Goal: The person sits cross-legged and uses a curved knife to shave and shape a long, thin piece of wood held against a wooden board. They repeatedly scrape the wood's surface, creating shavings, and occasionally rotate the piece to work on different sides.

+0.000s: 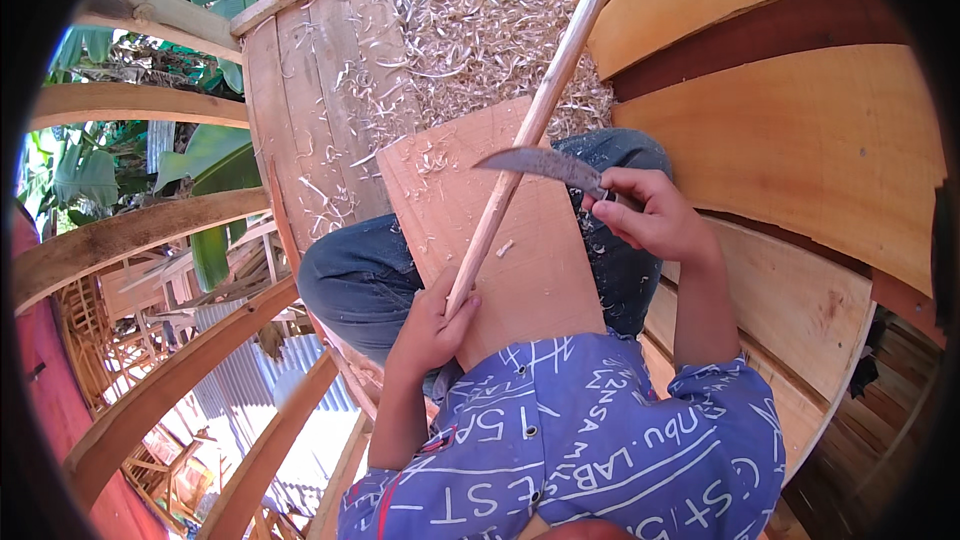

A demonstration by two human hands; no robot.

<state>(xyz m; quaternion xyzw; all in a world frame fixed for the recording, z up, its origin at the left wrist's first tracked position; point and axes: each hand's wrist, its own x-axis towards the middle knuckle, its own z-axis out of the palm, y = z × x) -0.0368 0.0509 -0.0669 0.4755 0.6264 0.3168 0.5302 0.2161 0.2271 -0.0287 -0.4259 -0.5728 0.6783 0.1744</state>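
A long pale wooden stick (540, 105) slants from my lap up past the far edge of the view. My left hand (436, 322) is closed round its near end. In my right hand (655, 208) is a knife (545, 164) with a curved dark blade, gripped by its handle. The blade crosses over the stick, pointing left; whether it touches the wood I cannot tell. Under both lies a flat wooden board (455, 210) across my lap, with a few shavings (433, 158) on it.
Wood shavings (480, 30) cover much of the plank floor (325, 90) ahead. A wall of wide planks (790, 140) stands close on my right. Along the left runs a railing of wooden bars (150, 230), with banana leaves (215, 165) and metal sheeting beyond it.
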